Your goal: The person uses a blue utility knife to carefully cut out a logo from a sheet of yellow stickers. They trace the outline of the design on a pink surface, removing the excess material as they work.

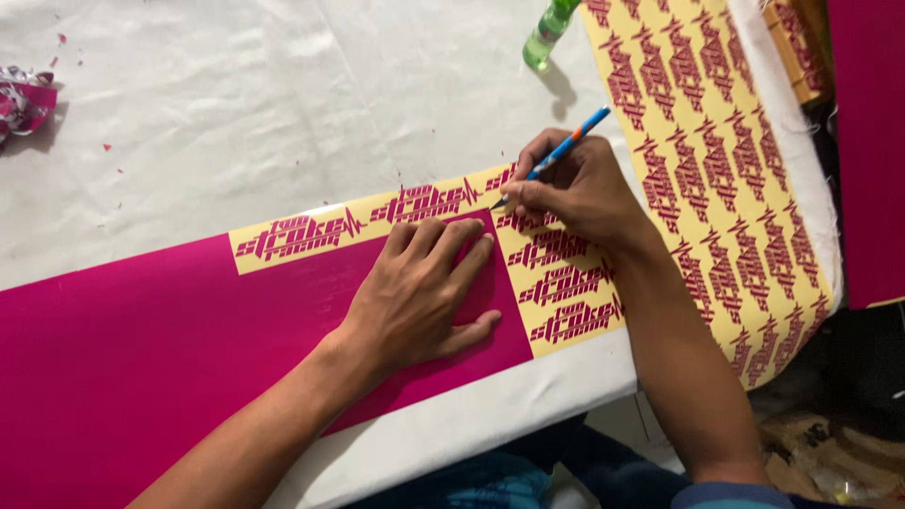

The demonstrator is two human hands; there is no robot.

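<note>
**Head view: weeding magenta vinyl with a craft knife**

Head camera looks down on a white-covered table. Right hand is closed in a pen grip on a blue craft knife, tip touching the magenta vinyl sheet right where cut logo decals meet the uncut colour. Left hand lies flat, fingers spread and empty, pressing the sheet down just beside the blade tip.

Step in hand, as I judge it: picking or lifting waste vinyl around the cut lettering, partway done, since a yellow backing strip shows along the top edge and right end while most of the sheet is solid magenta. Next move likely calls for a light, shallow blade angle and steady hold-down so the small letters don't lift with the waste.

Counts: one knife, two hands, one sheet being worked, one finished decal sheet lying to the right, one green bottle at top, one crumpled wad of scrap at far left. Small magenta flecks scattered on the table.
</note>
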